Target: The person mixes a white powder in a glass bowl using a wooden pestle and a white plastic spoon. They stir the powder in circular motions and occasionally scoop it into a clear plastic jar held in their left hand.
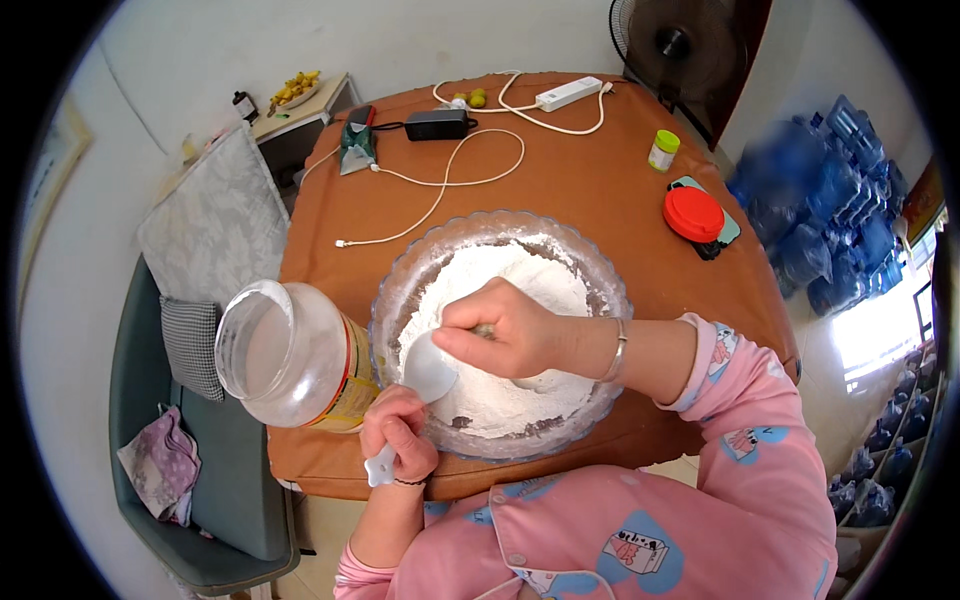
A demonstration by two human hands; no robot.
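A clear scalloped bowl (592, 400) holds white flour (530, 270). My left hand (398, 435) grips a white plastic spoon (428, 372) by its handle at the bowl's lower left rim, with the spoon's head over the flour. My right hand (505, 330) is closed above the bowl, its thumb at the spoon's head. Something small and pale brownish shows in its fingers, too hidden to name. A large plastic jar (268, 372) with a whitish, powdery inside stands left of the bowl, close beside my left hand.
On the brown-covered table (330, 270) lie cables (445, 185), a power strip (568, 93), a black box (437, 125), a green packet (357, 145), a small jar (663, 150) and a red lid (693, 213). A padded bench (240, 505) is left; a fan (672, 42) and blue bottles (830, 190) are right.
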